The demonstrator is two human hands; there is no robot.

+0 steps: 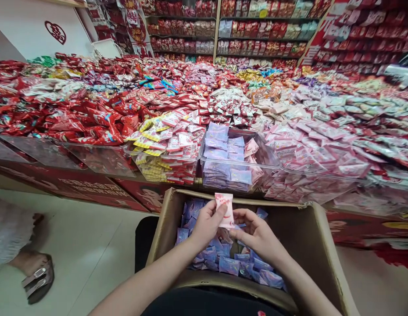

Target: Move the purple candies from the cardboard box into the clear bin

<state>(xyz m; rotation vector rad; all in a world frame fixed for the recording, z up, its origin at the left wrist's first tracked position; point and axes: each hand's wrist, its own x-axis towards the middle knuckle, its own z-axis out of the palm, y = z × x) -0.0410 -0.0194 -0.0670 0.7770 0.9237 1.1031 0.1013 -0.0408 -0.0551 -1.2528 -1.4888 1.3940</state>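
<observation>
A small pink-and-white candy packet [225, 213] stands upright in my left hand [207, 224], pinched between thumb and fingers above a cardboard box [299, 241]. Close to its lower right side is my right hand [256, 232], thumb and fingers curled towards each other. A bit of purple wrapper shows between these fingers; whether they grip it is hard to make out. Many purple candy packets [228, 265] lie loose in the box below both hands. Just beyond the box, a clear plastic bin [263, 164] holds stacked purple packets [217, 142] with pink ones [252, 149] on its right side.
Bins of yellow-and-white packets [167, 140], red packets [92, 123] and pink packets [316, 145] flank the clear bin. Candy heaps cover the display behind. Shelves [263, 39] of red goods line the back wall. A person's sandalled foot [37, 274] is at the left on the floor.
</observation>
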